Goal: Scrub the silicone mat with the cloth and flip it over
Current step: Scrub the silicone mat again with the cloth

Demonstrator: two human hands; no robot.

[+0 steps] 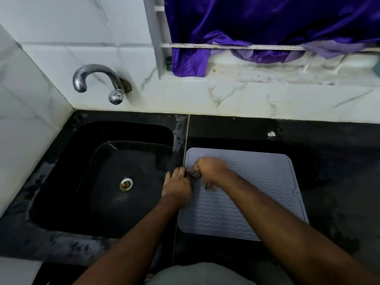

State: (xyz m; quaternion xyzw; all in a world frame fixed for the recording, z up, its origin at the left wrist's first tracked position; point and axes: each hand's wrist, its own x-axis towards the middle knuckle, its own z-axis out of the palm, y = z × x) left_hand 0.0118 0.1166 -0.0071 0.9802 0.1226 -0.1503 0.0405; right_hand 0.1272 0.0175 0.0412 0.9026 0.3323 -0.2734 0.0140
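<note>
A dark, wet stone desk [329,161] fills the lower half of the frame, its surface streaked with moisture and pale smears, with a thin seam running down it just left of centre. Set into it at the left is a deep black rectangular sink [61,171] with a round metal drain [126,184] in its floor. On the white marble-patterned tiled wall [61,38] at the upper left, a curved chrome tap [96,79] hangs over the basin. At the upper right, a glossy purple curtain [267,23] drapes across a white window frame [158,38] and spills onto a stained white sill [267,73]. The pale grey-blue rectangular silicone mat [267,192] with a wavy ribbed pattern lies flat on the desk right of centre, its left edge just beside the seam and close to the sink. The left hand [177,185] rests at the mat's left edge, fingers curled at that edge, though whether the grip pinches the mat cannot be told. The right hand [210,167] sits on the mat's upper left area, its grip curled around a small dark-and-light patterned cloth [197,174], bunched under the fingers and blurred. Both bare forearms reach in from the bottom of the frame.
</note>
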